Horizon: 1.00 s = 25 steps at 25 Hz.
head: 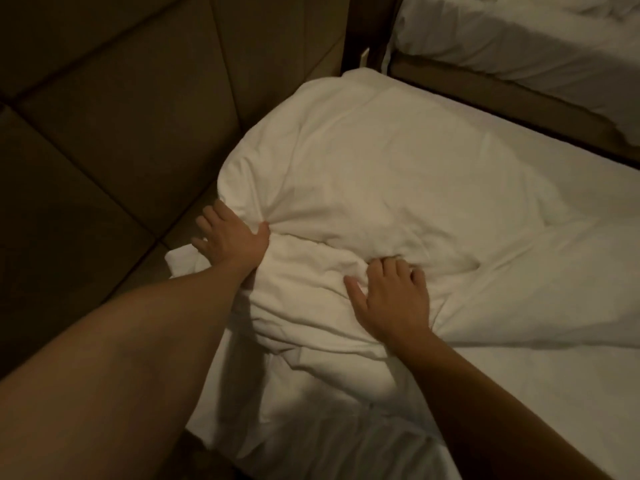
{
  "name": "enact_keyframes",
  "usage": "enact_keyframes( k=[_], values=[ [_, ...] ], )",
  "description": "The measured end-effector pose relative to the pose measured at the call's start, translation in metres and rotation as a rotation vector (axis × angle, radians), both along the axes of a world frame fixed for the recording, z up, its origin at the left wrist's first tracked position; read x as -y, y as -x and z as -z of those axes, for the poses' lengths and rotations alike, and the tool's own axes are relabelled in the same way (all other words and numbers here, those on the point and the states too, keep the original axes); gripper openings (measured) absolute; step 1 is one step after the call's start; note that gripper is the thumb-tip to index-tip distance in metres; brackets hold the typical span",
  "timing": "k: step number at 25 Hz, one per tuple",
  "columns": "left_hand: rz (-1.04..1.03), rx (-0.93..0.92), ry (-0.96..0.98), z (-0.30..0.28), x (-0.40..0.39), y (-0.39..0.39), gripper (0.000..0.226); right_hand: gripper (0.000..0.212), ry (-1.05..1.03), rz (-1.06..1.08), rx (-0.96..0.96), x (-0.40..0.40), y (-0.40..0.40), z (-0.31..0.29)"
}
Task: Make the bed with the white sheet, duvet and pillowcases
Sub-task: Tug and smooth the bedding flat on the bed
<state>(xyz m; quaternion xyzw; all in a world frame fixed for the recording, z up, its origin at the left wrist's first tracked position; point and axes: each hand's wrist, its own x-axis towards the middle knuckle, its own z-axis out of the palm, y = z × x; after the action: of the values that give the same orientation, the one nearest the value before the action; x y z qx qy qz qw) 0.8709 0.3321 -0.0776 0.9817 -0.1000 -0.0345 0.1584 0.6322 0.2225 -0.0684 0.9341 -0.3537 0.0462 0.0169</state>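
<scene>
A white pillow in its pillowcase lies at the head of the bed against the padded headboard. My left hand presses flat against the pillow's near left end, fingers straight and spread. My right hand rests on the bunched loose end of the pillowcase, its fingertips curled into the folds. The white sheet covers the mattress to the right and below. No duvet shows on this bed.
The tan padded headboard fills the left side. A second bed with white linen stands at the upper right, across a narrow dark gap. The near edge of the mattress drops off at the bottom left.
</scene>
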Motion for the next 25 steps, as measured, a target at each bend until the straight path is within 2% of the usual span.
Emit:
enact_keyframes(
  k=[3,8,10,12,14,16,17,19,21,23,25],
  values=[
    [0.119,-0.017,0.019,-0.011,0.028,0.032,0.084,0.054,0.037,-0.022,-0.089,0.043,0.033,-0.032],
    [0.447,-0.024,0.139,-0.021,0.094,0.117,0.056,0.069,-0.021,0.061,-0.288,0.124,0.09,-0.07],
    [0.394,0.02,0.284,-0.04,0.121,0.128,0.036,0.074,-0.058,0.096,-0.295,0.165,0.121,-0.081],
    [0.238,0.044,0.414,-0.067,0.141,0.125,0.026,0.075,-0.087,0.12,-0.281,0.204,0.155,-0.082],
    [0.244,0.093,0.34,-0.09,0.16,0.143,0.022,0.074,-0.175,0.138,-0.292,0.238,0.195,-0.079],
    [0.428,0.177,0.305,-0.104,0.191,0.185,0.026,0.072,-0.263,0.142,-0.268,0.266,0.223,-0.078],
    [0.533,0.119,0.329,-0.103,0.209,0.211,0.028,0.071,-0.298,0.131,-0.272,0.275,0.229,-0.077],
    [0.697,-0.145,0.258,-0.095,0.268,0.28,0.037,0.069,-0.333,0.073,-0.282,0.308,0.251,-0.074],
    [0.755,-0.332,0.069,-0.088,0.322,0.34,0.058,0.068,-0.323,0.068,-0.278,0.336,0.269,-0.064],
    [0.709,-0.276,-0.038,-0.082,0.361,0.376,0.069,0.067,-0.303,0.067,-0.259,0.365,0.28,-0.053],
    [0.645,-0.128,-0.057,-0.071,0.376,0.394,0.062,0.065,-0.346,0.046,-0.208,0.389,0.285,-0.041]
  ],
)
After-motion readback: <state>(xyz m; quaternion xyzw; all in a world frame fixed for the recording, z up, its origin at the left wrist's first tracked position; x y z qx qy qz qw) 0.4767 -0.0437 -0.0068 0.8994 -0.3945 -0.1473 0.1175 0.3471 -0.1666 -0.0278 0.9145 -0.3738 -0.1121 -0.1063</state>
